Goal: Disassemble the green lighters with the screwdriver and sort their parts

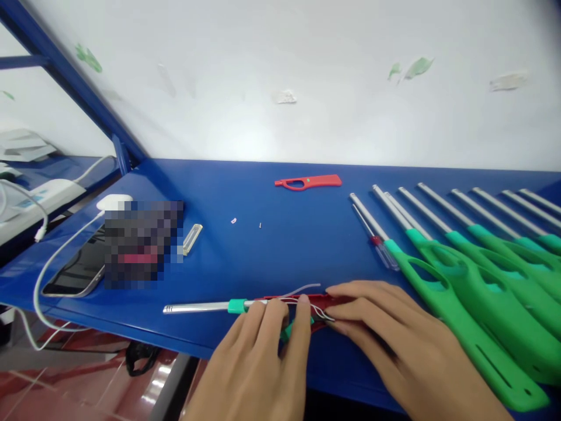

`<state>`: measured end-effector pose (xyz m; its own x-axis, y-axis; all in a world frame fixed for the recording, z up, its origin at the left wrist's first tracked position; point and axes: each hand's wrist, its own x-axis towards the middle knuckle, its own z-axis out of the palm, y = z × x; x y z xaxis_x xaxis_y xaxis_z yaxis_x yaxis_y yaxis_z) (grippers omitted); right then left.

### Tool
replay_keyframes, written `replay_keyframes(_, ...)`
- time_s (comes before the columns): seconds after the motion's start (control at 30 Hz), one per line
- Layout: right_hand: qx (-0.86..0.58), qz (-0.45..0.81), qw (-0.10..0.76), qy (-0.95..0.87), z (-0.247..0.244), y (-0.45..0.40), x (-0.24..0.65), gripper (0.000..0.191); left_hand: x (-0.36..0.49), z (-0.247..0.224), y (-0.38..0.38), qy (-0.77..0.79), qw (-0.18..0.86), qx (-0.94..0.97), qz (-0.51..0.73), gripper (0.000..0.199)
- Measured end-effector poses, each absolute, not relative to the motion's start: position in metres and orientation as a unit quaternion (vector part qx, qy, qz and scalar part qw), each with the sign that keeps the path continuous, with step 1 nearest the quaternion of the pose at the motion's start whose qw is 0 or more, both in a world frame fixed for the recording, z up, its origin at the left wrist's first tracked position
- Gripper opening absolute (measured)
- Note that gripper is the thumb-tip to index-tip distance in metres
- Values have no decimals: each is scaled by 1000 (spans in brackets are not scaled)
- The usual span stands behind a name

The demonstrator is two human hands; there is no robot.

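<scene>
Near the table's front edge lies an opened lighter with a red half-casing (322,301), a silver tube (197,307) pointing left, a green collar (238,306) and thin white wires (316,310). My left hand (267,345) presses its fingers on the casing and the green part inside it; the fingers are bent round the parts. My right hand (394,333) grips the casing's right end, thumb and fingers close together beside the wires. What its fingertips pinch is partly hidden. Another red casing half (318,182) rests farther back on the blue table (289,251).
Several green lighters (473,333) with silver tubes lie at the right, beside a small screwdriver (379,241). Two tiny pieces (234,221) and a clear yellowish part (193,238) lie left of centre. A phone (79,266) and cable (48,269) are at the left.
</scene>
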<state>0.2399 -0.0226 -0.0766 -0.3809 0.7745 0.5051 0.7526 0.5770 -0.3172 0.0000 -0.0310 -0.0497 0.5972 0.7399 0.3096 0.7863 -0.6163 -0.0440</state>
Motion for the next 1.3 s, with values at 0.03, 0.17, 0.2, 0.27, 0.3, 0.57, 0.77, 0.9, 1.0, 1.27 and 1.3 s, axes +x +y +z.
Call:
replay_keyframes(0.03, -460, 18, 315, -830, -77, -23, 240, 25, -1, -51, -30, -428, 86, -889, -135, 52)
replay_keyframes(0.17, -456, 10, 306, -836, -76, -23, 240, 27, -9, -51, -23, -436, 22, -887, -153, 45)
replay_keyframes(0.2, -457, 6, 307, -835, -76, -23, 240, 28, -11, -49, -21, -438, 1, -884, -166, 41)
replay_keyframes(0.27, -461, 3, 309, -832, -76, -23, 240, 31, -14, -45, -17, -438, -33, -875, -203, 32)
replay_keyframes(0.3, -463, 3, 311, -830, -76, -22, 240, 32, -16, -43, -16, -440, -47, -869, -223, 26)
replay_keyframes(0.57, -467, 9, 317, -826, -72, -21, 237, 36, -29, -48, -8, -408, -76, -876, -248, 22)
replay_keyframes(0.77, -464, 11, 320, -826, -73, -22, 236, 34, -38, -46, -13, -440, 14, -881, -172, 40)
replay_keyframes(0.9, -464, 12, 314, -828, -73, -21, 236, 34, -43, -48, -15, -436, 25, -888, -144, 43)
replay_keyframes(1.0, -462, 8, 310, -831, -72, -21, 237, 34, -41, -52, -13, -416, 3, -896, -155, 40)
replay_keyframes(1.27, -473, 39, 311, -823, -71, -26, 239, 20, -26, -54, -12, -425, -24, -880, -209, 38)
replay_keyframes(1.3, -470, 45, 307, -826, -71, -27, 240, 19, -25, -54, -12, -422, -25, -881, -212, 38)
